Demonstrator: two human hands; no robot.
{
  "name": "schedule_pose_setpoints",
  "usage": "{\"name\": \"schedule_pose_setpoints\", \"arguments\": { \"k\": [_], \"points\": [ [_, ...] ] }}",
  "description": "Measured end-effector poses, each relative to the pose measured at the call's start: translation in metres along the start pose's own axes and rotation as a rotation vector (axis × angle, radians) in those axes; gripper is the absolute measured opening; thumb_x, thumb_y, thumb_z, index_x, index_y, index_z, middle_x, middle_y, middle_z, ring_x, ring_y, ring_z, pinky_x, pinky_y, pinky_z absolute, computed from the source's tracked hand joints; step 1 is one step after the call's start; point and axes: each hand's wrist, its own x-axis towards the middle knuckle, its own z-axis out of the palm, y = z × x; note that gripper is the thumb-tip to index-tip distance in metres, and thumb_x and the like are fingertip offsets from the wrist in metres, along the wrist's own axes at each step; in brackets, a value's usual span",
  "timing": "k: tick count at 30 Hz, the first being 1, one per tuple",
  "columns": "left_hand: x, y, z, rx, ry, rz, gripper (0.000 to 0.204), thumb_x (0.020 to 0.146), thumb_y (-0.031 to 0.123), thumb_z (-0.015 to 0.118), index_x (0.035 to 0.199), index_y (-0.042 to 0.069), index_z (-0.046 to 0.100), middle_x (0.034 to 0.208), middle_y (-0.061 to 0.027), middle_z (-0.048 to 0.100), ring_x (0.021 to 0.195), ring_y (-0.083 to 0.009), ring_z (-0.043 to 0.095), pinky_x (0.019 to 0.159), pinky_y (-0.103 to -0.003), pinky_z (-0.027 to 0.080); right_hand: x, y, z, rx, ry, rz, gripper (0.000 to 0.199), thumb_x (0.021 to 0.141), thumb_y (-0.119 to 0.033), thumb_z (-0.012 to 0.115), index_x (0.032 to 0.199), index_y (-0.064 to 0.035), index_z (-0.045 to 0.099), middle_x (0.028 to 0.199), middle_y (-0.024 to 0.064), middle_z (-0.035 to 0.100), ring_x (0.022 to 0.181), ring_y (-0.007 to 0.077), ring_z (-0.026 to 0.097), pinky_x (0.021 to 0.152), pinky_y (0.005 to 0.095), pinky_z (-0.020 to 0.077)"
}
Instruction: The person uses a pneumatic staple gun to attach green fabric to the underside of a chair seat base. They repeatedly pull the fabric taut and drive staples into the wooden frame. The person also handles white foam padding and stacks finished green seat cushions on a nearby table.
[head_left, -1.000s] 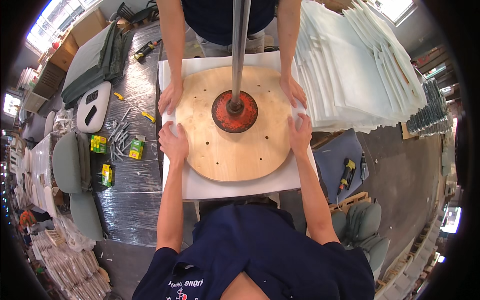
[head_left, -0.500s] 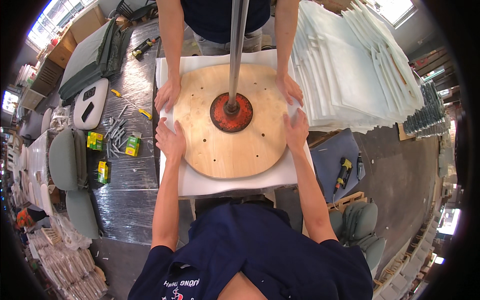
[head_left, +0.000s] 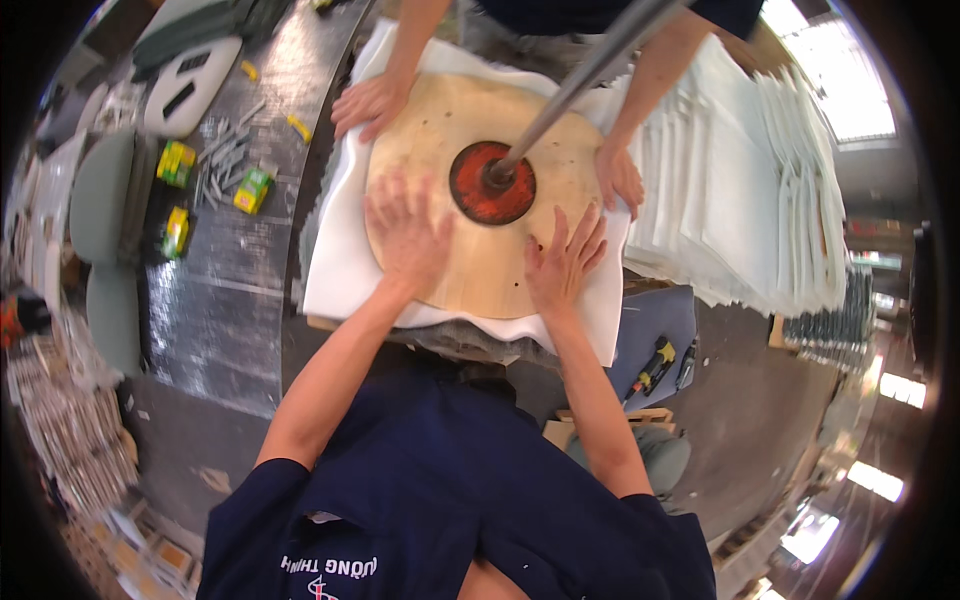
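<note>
My left hand point(head_left: 410, 240), a little blurred, lies spread on the near left part of a rounded plywood board point(head_left: 470, 280). Fingers apart, my right hand point(head_left: 566, 262) rests on the board's near right part. Beneath the board is a white foam sheet point(head_left: 345, 265) with wavy edges. A red, worn disc point(head_left: 470, 190) on a metal rod point(head_left: 590, 75) stands on the board's middle. Across from me, another person's hands lie at the board's edges, one at the far left point(head_left: 375, 105) and one at the right point(head_left: 620, 178).
To the left, a wrapped table point(head_left: 220, 310) bears metal bolt-like pieces point(head_left: 215, 165), green-yellow boxes point(head_left: 253, 190) and a pale panel point(head_left: 192, 85). White padding sheets point(head_left: 730, 190) are stacked at right. A yellow-black power tool point(head_left: 652, 368) lies on a grey-blue piece point(head_left: 655, 320).
Both my hands have moved from the board's side edges onto its top face, nearer the disc. The foam's near edge now ripples upward. The view has shifted and tilted.
</note>
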Motion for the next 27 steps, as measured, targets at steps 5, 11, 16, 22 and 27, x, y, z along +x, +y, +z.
{"name": "schedule_pose_setpoints", "arguments": {
  "k": [5,11,16,22,27],
  "points": [
    [-0.018,0.010,-0.005,-0.143,-0.089,-0.097,0.081,0.098,0.042,0.069,0.166,0.014,0.037,0.171,-0.0262,0.026,0.162,-0.0480,0.016,0.129,-0.068,0.010,-0.007,0.000,0.021,0.124,-0.152,0.098,0.077,0.098,-0.041,0.068,0.164,-0.0128,0.041,0.177,0.0271,0.020,0.164,0.0499,0.012,0.129,0.0671,0.0103],
    [-0.014,0.006,-0.014,-0.173,-0.191,-0.081,0.077,0.097,0.045,0.067,0.163,0.014,0.044,0.171,-0.0245,0.032,0.162,-0.0455,0.020,0.129,-0.069,0.011,0.000,-0.013,0.019,0.116,-0.231,0.057,0.078,0.097,-0.043,0.068,0.165,-0.0132,0.042,0.175,0.0203,0.030,0.164,0.0464,0.018,0.130,0.0647,0.0107],
    [-0.017,0.012,-0.013,-0.162,-0.222,-0.057,0.077,0.098,0.049,0.064,0.164,0.016,0.045,0.171,-0.0194,0.038,0.163,-0.0414,0.024,0.128,-0.071,0.009,0.001,-0.007,0.017,0.129,-0.175,0.036,0.070,0.097,-0.040,0.071,0.159,-0.0144,0.051,0.173,0.0155,0.039,0.162,0.0425,0.027,0.129,0.0638,0.0143],
    [-0.022,0.002,-0.005,-0.291,-0.150,0.050,0.045,0.093,0.029,0.072,0.135,0.014,0.069,0.165,-0.0177,0.047,0.161,-0.0394,0.031,0.131,-0.064,0.012,0.002,-0.001,0.006,0.522,0.012,0.097,0.034,0.102,-0.018,0.068,0.134,-0.0078,0.069,0.148,0.0159,0.063,0.139,0.0329,0.056,0.117,0.0488,0.0403],
    [-0.044,-0.011,-0.043,-0.654,-0.298,0.168,0.020,0.098,0.012,0.067,0.116,0.008,0.075,0.126,-0.0147,0.073,0.133,-0.0399,0.058,0.116,-0.052,0.041,-0.112,-0.031,-0.072,1.172,-0.036,0.487,0.018,0.107,-0.010,0.061,0.112,0.0014,0.074,0.088,0.0052,0.076,0.077,0.0124,0.069,0.077,0.0291,0.0575]
  ]
}}
